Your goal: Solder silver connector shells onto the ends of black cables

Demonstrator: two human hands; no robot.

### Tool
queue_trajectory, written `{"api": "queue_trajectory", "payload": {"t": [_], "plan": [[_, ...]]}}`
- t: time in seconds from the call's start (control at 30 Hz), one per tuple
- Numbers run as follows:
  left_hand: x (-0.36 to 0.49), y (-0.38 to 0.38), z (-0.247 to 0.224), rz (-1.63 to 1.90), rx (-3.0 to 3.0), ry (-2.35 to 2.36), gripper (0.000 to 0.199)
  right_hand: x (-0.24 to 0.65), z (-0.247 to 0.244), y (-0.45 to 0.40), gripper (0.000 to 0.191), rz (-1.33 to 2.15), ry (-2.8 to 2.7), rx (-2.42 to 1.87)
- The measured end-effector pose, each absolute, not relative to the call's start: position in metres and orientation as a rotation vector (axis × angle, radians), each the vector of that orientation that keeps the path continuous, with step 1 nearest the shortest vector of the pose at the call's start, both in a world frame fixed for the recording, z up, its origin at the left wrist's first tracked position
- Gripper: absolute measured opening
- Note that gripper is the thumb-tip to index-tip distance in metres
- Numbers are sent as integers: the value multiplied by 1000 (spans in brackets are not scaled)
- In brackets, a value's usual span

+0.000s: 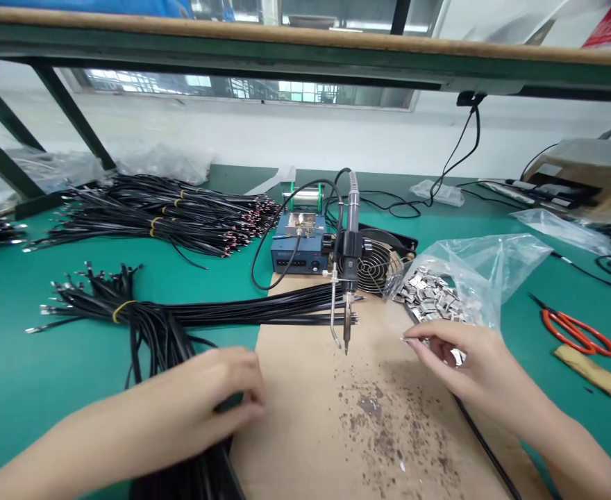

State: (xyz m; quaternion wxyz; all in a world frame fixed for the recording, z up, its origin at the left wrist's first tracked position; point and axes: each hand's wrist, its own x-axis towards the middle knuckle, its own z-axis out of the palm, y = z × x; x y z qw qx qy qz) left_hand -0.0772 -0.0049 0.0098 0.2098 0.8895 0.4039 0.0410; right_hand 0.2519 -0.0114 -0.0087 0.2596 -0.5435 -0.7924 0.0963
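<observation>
My left hand (222,389) is over a thick bundle of black cables (160,340) at the front left. Its thumb and fingers are curled together, and whatever lies between them is hidden. Near the plastic bag (514,257), my right hand (462,354) pinches a small silvery metal connector piece (405,339) between thumb and forefinger. More shiny metal (459,357) shows under its curled fingers. Between the hands, a soldering iron (348,278) points down in a stand, with a thin bent metal tube (335,312) beside its tip. Loose metal pieces (433,295) fill the bag.
Brown cardboard (305,417) with dark spatter covers the middle. Behind stand a blue soldering unit (298,246), a solder wire spool (305,196) and a round fan (375,267). Tied cable bundles (180,215) lie back left; orange-handled cutters (576,330) lie right. A shelf (305,52) spans above.
</observation>
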Motion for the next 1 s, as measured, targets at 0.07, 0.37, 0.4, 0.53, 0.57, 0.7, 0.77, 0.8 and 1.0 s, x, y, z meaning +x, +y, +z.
{"api": "queue_trajectory", "payload": {"t": [0.07, 0.37, 0.4, 0.53, 0.57, 0.7, 0.77, 0.8, 1.0], "plan": [[-71, 23, 15, 69, 2509, 1192, 17, 249, -9, -13, 18, 265, -2147, -1470], [-79, 75, 8, -48, 2532, 1491, 22, 233, -4, -57, 18, 355, -2207, -1291], [-80, 73, 9, -48, 2525, 1478, 19, 234, -6, -60, 18, 368, -2196, -1299], [-80, 67, 13, -20, 2495, 1506, 11, 238, -11, -61, 19, 405, -2186, -1311], [-80, 68, 14, -6, 2485, 1536, 12, 239, -12, -61, 18, 407, -2196, -1299], [-79, 76, 13, 55, 2447, 1628, 22, 240, -9, -59, 18, 398, -2212, -1277], [-79, 80, 12, 76, 2442, 1637, 23, 241, -7, -59, 18, 400, -2208, -1275], [-80, 81, 12, 82, 2441, 1639, 24, 242, -7, -59, 18, 402, -2206, -1275], [-84, 85, 13, 45, 2373, 1565, 16, 245, -7, -63, 19, 378, -2195, -1310]]}}
